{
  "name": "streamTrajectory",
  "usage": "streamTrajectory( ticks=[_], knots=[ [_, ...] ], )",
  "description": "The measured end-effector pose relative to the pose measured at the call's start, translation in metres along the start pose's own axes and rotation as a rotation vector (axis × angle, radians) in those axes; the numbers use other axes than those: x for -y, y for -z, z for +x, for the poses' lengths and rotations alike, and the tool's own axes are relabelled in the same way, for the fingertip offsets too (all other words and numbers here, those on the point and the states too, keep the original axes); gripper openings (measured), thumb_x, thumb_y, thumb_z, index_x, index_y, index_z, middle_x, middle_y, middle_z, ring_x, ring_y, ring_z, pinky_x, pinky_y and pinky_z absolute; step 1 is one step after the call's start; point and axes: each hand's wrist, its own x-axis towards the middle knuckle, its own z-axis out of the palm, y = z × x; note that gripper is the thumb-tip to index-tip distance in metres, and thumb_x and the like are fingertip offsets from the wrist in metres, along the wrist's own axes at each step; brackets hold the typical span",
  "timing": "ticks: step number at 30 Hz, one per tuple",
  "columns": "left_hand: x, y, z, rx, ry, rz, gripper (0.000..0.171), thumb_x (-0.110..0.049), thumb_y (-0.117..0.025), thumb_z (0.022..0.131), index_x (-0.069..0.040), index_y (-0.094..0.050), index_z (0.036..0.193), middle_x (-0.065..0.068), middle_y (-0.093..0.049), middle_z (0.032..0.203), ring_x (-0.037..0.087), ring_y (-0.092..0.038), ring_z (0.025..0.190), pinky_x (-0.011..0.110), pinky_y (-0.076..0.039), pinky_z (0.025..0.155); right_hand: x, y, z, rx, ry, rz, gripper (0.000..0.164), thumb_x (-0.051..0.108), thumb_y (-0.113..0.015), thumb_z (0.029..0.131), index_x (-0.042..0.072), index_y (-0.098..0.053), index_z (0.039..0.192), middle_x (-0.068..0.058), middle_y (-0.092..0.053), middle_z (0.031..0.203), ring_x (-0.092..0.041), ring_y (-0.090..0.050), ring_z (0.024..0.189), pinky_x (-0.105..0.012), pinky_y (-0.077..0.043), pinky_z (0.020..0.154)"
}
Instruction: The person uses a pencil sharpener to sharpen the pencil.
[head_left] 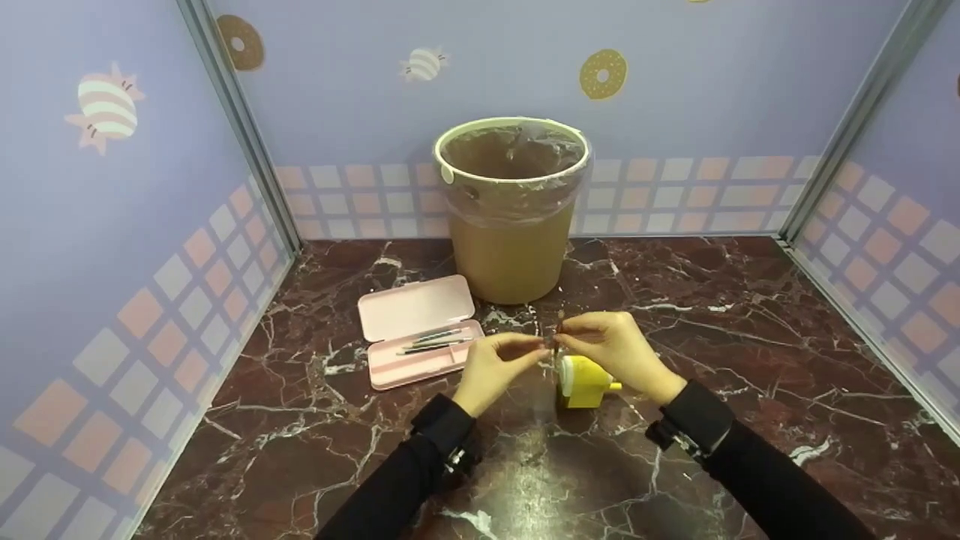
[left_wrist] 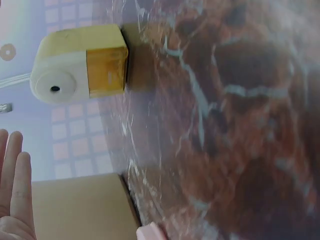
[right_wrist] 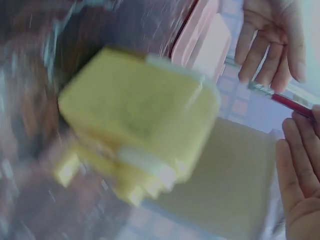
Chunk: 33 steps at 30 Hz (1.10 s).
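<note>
Marbled tabletop [head_left: 315, 465], yellow sharpener [head_left: 589, 382] below the right hand [head_left: 619, 345].
It pinches a red stick [right_wrist: 292, 104]; near its silvery end, the left hand [head_left: 491, 371], pinching or not, I cannot tell.

Sharpener [head_left: 587, 382] and bin [head_left: 510, 251] block the middle; tabletop's [head_left: 795, 330] far right is free.

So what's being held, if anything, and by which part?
The right hand holds a slim red stick by its red part, away from the silvery end; whether the left hand touches that end cannot be told.
</note>
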Motion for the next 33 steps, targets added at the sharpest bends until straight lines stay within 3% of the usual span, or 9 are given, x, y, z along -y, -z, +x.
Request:
streamTrajectory(
  ticks=[4, 8, 11, 14, 18, 22, 28, 33],
  knots=[
    [-0.006, 0.003, 0.002, 0.010, -0.081, 0.027, 0.027, -0.005, -0.081, 0.084, 0.001, -0.076, 0.110, 0.018, -0.079, 0.105, 0.030, -0.078, 0.096, 0.033, -0.062, 0.087, 0.005, 0.003, 0.006, 0.025, 0.293, -0.366, 0.013, 0.009, -0.081, 0.085, 0.006, -0.080, 0.098, -0.006, -0.080, 0.091, -0.019, -0.075, 0.080, -0.032, -0.062, 0.073],
    [-0.010, 0.005, 0.001, -0.004, -0.227, 0.202, 0.030, -0.008, -0.083, 0.083, -0.003, -0.077, 0.111, 0.014, -0.080, 0.106, 0.027, -0.078, 0.096, 0.035, -0.062, 0.087, 0.008, 0.003, 0.011, 0.059, 0.512, -0.703, 0.008, 0.012, -0.081, 0.083, 0.009, -0.077, 0.090, -0.002, -0.076, 0.084, -0.017, -0.071, 0.076, -0.032, -0.060, 0.070],
    [-0.012, 0.006, 0.000, -0.027, -0.334, 0.354, 0.030, -0.013, -0.084, 0.082, -0.006, -0.078, 0.111, 0.010, -0.080, 0.108, 0.022, -0.077, 0.097, 0.031, -0.060, 0.088, 0.010, 0.001, 0.013, 0.096, 0.608, -0.891, 0.007, 0.009, -0.079, 0.081, 0.009, -0.075, 0.087, -0.001, -0.073, 0.081, -0.017, -0.069, 0.075, -0.030, -0.059, 0.072],
    [-0.012, 0.006, -0.001, -0.032, -0.415, 0.453, 0.027, -0.016, -0.083, 0.083, -0.009, -0.079, 0.110, 0.006, -0.081, 0.107, 0.018, -0.077, 0.096, 0.027, -0.059, 0.087, 0.011, -0.001, 0.013, 0.129, 0.643, -0.997, 0.009, 0.008, -0.079, 0.077, 0.009, -0.074, 0.085, 0.000, -0.072, 0.080, -0.016, -0.067, 0.075, -0.029, -0.058, 0.071],
    [-0.011, 0.006, -0.003, -0.046, -0.496, 0.533, 0.021, -0.016, -0.082, 0.084, -0.011, -0.080, 0.105, 0.004, -0.081, 0.100, 0.015, -0.078, 0.090, 0.026, -0.060, 0.083, 0.012, -0.003, 0.012, 0.158, 0.638, -1.041, 0.008, 0.011, -0.079, 0.076, 0.011, -0.073, 0.082, 0.001, -0.071, 0.079, -0.015, -0.066, 0.074, -0.029, -0.057, 0.069],
    [-0.009, 0.007, -0.003, -0.054, -0.533, 0.565, 0.018, -0.014, -0.082, 0.084, -0.011, -0.081, 0.101, 0.005, -0.081, 0.096, 0.015, -0.078, 0.085, 0.026, -0.060, 0.080, 0.013, -0.005, 0.012, 0.162, 0.633, -1.050, 0.007, 0.014, -0.079, 0.077, 0.012, -0.073, 0.080, 0.002, -0.070, 0.078, -0.015, -0.065, 0.073, -0.029, -0.057, 0.070],
    [-0.008, 0.010, -0.003, -0.061, -0.491, 0.520, 0.016, -0.013, -0.082, 0.084, -0.012, -0.082, 0.100, 0.004, -0.082, 0.096, 0.016, -0.078, 0.088, 0.027, -0.060, 0.082, 0.012, -0.004, 0.012, 0.133, 0.621, -0.965, 0.009, 0.010, -0.080, 0.078, 0.011, -0.072, 0.082, 0.001, -0.071, 0.079, -0.015, -0.067, 0.073, -0.028, -0.058, 0.070],
    [-0.007, 0.015, -0.005, -0.092, -0.442, 0.466, 0.015, -0.012, -0.082, 0.084, -0.011, -0.082, 0.100, 0.004, -0.082, 0.097, 0.016, -0.078, 0.089, 0.028, -0.060, 0.083, 0.002, 0.003, 0.008, 0.106, 0.534, -0.814, 0.011, 0.013, -0.081, 0.083, 0.008, -0.076, 0.091, -0.003, -0.076, 0.086, -0.019, -0.072, 0.078, -0.032, -0.061, 0.072]
  ],
)
